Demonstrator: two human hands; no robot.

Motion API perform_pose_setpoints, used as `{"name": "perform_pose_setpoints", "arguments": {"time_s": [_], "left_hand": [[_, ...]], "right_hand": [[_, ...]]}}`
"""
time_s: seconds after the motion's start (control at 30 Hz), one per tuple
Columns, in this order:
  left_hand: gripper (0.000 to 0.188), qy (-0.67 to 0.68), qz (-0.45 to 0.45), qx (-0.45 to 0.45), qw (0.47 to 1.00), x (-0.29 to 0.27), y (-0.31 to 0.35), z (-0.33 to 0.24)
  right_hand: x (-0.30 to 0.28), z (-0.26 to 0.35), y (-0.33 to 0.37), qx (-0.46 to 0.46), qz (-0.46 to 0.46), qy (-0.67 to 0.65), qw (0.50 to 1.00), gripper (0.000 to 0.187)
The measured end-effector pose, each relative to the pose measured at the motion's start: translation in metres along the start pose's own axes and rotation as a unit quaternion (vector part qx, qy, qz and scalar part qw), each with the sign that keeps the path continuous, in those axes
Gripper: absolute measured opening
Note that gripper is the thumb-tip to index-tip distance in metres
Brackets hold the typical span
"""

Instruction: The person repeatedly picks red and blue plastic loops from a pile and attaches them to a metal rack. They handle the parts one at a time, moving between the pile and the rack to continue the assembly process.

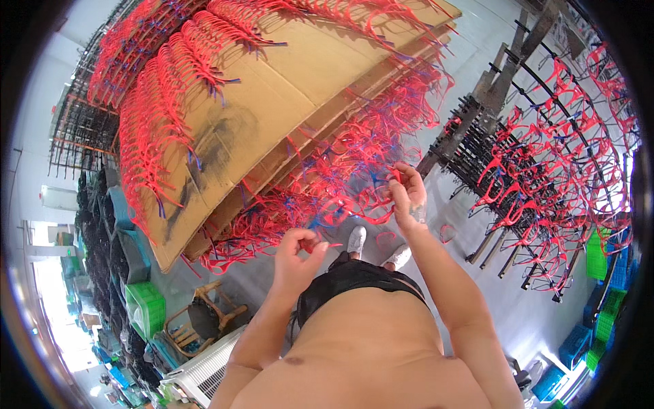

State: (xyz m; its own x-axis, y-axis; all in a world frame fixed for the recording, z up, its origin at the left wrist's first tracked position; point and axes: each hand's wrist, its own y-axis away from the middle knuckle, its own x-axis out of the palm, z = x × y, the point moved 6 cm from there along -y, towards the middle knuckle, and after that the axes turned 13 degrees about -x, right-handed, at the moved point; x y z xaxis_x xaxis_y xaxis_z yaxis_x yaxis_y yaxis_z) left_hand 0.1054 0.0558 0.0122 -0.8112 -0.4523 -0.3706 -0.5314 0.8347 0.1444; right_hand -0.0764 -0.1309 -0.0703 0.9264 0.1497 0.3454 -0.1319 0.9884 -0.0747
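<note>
My right hand (407, 195) is closed, its thumb and fingers pinching red eyeglass frames (377, 219) in front of my body. Lower and to the left, my left hand (298, 259) has its fingers curled in a pinch. A thin red piece (333, 245) sticks out from between its fingertips; whether it belongs to the same frames I cannot tell. Just beyond both hands lies a heap of red eyeglass frames (354, 146) with blue temple tips, tangled together under the cardboard's edge. Against this heap, the outline of the held frames is hard to separate.
A large cardboard sheet (272, 102) carries curved rows of red frames (163, 109). At right, a black rack (538, 157) with rods holds more red frames. Green crates (145, 310) and a wooden chair (204, 317) stand at left. Several frames lie on the floor (443, 255).
</note>
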Motion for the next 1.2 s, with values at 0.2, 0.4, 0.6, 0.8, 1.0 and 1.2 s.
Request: {"name": "perform_pose_setpoints", "arguments": {"time_s": [0.2, 0.4, 0.6, 0.8, 1.0, 1.2], "left_hand": [[0.038, 0.327, 0.132, -0.325, 0.877, 0.040, 0.012, 0.022], [0.030, 0.422, 0.135, -0.311, 0.841, 0.131, -0.033, 0.023], [0.023, 0.337, 0.081, -0.268, 0.899, 0.142, -0.043, 0.025], [0.022, 0.413, 0.131, -0.255, 0.865, 0.121, -0.039, 0.013], [0.025, 0.226, 0.121, -0.205, 0.945, 0.116, -0.004, -0.020], [0.011, 0.338, 0.236, -0.357, 0.838, 0.164, 0.012, -0.004]], "right_hand": [[-0.035, 0.004, 0.024, 0.033, 0.017, -0.019, 0.999, 0.039], [-0.013, 0.005, 0.050, 0.024, 0.197, 0.052, 0.979, 0.047], [-0.052, 0.006, 0.056, 0.029, 0.065, 0.124, 0.990, 0.046], [-0.131, -0.038, 0.069, 0.262, -0.207, -0.014, 0.943, 0.043], [-0.145, -0.068, 0.080, 0.359, -0.221, -0.142, 0.896, 0.028], [-0.122, 0.019, 0.110, 0.356, -0.148, -0.138, 0.912, 0.035]]}}
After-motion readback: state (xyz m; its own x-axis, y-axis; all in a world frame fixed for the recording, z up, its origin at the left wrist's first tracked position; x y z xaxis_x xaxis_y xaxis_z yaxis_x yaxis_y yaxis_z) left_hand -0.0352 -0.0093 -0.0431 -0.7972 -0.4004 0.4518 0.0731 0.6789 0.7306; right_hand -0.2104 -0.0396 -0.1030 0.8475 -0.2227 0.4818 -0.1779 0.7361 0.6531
